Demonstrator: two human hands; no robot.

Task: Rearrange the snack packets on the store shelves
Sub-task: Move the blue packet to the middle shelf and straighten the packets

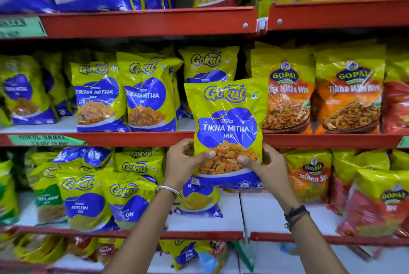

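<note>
I hold a yellow and blue Gokul Tikha Mitha Mix packet (226,123) upright in front of the middle shelf's red edge (132,138). My left hand (183,160) grips its lower left side and my right hand (263,165) grips its lower right side, thumbs on the front. Behind the packet, on the middle shelf, stands another Gokul packet (209,63). Two more Tikha Mitha packets (97,96) (147,94) stand to the left on that shelf.
Orange Gopal Tikha Mitha packets (347,94) fill the middle shelf's right side. On the lower shelf (261,214) lean Gokul Nylon Sev packets (85,202) at left and Gopal packets (309,174) at right, with bare white shelf between. The top shelf (143,21) holds more packets.
</note>
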